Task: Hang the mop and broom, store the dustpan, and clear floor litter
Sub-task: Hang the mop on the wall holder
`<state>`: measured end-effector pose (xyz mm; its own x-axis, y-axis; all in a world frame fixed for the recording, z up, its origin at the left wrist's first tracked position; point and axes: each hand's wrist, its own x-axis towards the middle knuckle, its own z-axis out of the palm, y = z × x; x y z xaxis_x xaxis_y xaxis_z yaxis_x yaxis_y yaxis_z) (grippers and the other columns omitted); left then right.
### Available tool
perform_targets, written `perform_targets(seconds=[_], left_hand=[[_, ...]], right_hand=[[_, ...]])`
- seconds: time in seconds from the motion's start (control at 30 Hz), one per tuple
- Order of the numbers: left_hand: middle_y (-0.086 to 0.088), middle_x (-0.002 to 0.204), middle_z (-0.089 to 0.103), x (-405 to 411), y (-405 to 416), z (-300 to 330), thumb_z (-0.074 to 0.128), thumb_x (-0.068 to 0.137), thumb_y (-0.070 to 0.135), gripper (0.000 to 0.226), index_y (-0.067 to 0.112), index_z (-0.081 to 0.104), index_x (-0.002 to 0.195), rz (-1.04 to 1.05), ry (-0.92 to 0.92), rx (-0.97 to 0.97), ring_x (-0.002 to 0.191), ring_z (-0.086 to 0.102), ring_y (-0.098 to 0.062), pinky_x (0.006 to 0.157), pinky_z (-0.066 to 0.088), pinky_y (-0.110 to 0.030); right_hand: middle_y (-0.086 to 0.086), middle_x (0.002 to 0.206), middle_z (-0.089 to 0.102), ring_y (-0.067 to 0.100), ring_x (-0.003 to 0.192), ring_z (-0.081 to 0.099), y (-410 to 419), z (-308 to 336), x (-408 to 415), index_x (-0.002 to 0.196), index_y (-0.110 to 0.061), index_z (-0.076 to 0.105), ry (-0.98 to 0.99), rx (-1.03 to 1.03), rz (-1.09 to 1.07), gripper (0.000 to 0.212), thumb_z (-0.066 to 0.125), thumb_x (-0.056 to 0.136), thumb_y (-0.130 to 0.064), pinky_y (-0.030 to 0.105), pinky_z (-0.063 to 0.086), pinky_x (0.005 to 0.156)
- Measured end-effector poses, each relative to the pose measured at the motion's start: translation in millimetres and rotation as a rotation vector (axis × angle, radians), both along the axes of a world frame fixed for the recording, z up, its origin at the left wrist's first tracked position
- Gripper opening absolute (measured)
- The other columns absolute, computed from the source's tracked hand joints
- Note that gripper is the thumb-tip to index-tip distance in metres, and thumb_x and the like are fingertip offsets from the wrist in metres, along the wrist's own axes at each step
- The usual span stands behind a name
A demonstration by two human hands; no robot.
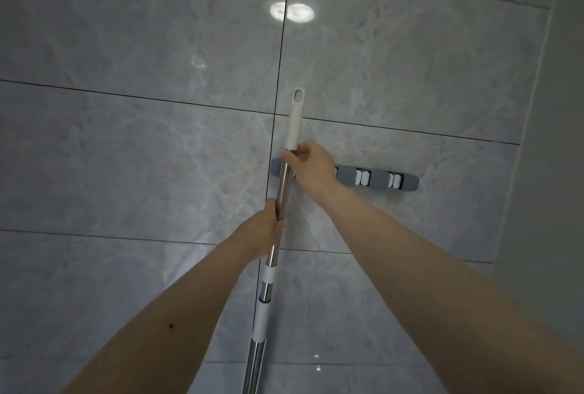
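Note:
A long metal pole handle (282, 183) with a white ribbed grip and hanging hole at its top stands upright against the tiled wall; its head is out of view below, so mop or broom cannot be told. My right hand (311, 166) grips the pole just under the white grip, right in front of the left end of the grey wall holder (379, 178). My left hand (264, 231) grips the pole lower down. White collars join the pole's sections further down.
The grey holder carries two visible white clips (362, 177) to the right of my hand. Glossy grey marble wall tiles (126, 156) fill the view. A plain wall corner (556, 140) rises at the right.

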<state>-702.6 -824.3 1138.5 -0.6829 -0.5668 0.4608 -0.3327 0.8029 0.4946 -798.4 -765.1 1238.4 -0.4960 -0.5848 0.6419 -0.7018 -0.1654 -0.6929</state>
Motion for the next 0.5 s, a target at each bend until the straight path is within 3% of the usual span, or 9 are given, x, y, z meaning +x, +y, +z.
perform_targets(seconds=[0.07,0.13,0.37,0.5], left_hand=[[0.004,0.066,0.04,-7,-10,3,0.041,0.099,0.022,0.015,0.013,0.03,0.094,-0.008,-0.007,0.015,0.055,0.04,-0.011,0.053,0.035,-0.025],[0.004,0.066,0.04,-16,-16,6,0.041,0.099,0.022,0.014,0.013,0.031,0.094,-0.033,-0.023,0.023,0.053,0.039,-0.009,0.05,0.033,-0.023],[-0.005,0.082,0.049,-40,-34,15,0.041,0.099,0.023,0.022,0.006,0.037,0.112,-0.099,-0.079,0.02,0.071,0.05,-0.019,0.068,0.044,-0.032],[0.002,0.072,0.045,-45,-41,14,0.041,0.099,0.025,0.016,0.01,0.036,0.103,-0.137,-0.091,0.014,0.06,0.046,-0.01,0.064,0.044,-0.029]], right_hand=[[0.007,0.097,0.067,0.028,0.098,0.063,-8,2,-5,0.093,-0.013,0.063,0.079,0.024,-0.076,0.023,0.063,0.086,-0.035,0.047,0.051,0.089],[0.007,0.103,0.068,0.027,0.101,0.063,-14,6,-13,0.101,-0.009,0.066,0.109,0.032,-0.13,0.031,0.061,0.087,-0.036,0.041,0.051,0.087],[-0.008,0.067,0.051,0.017,0.074,0.053,-32,11,-44,0.083,-0.015,0.053,0.048,0.031,-0.109,0.02,0.064,0.086,-0.031,0.03,0.042,0.067],[-0.003,0.075,0.057,0.013,0.069,0.053,-35,6,-49,0.089,-0.01,0.059,0.024,0.0,-0.028,0.027,0.064,0.085,-0.037,0.03,0.045,0.067]])
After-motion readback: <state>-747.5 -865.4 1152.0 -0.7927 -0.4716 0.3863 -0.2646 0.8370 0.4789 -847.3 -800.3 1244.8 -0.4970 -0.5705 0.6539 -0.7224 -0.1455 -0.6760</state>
